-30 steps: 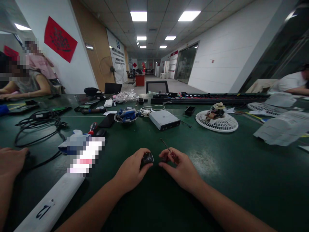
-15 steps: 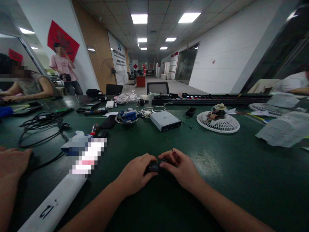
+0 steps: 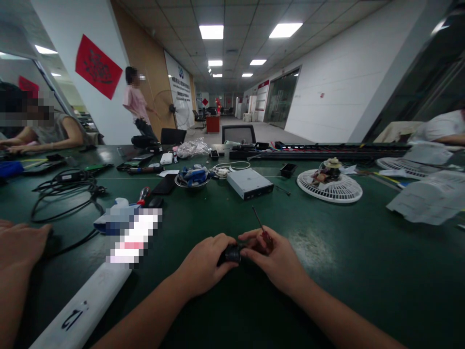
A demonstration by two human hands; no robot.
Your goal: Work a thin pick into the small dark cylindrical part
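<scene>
My left hand is closed around a small black cylindrical part, whose round end faces right. Close beside that end is my right hand, closed on a screwdriver with a red handle. The screwdriver's thin shaft points up and slightly left, away from the black part. My right thumb and forefinger reach to the part's end; whether they pinch something small there is hidden. Both hands are just above the green table.
A grey disc drive, a metal bowl with blue items and a white fan grille lie beyond my hands. To the left are a long white box, black cables and another person's hand.
My hands stay nearly in place, with the fingertips still at the black part's end. In the background, a person in pink has moved to the right.
</scene>
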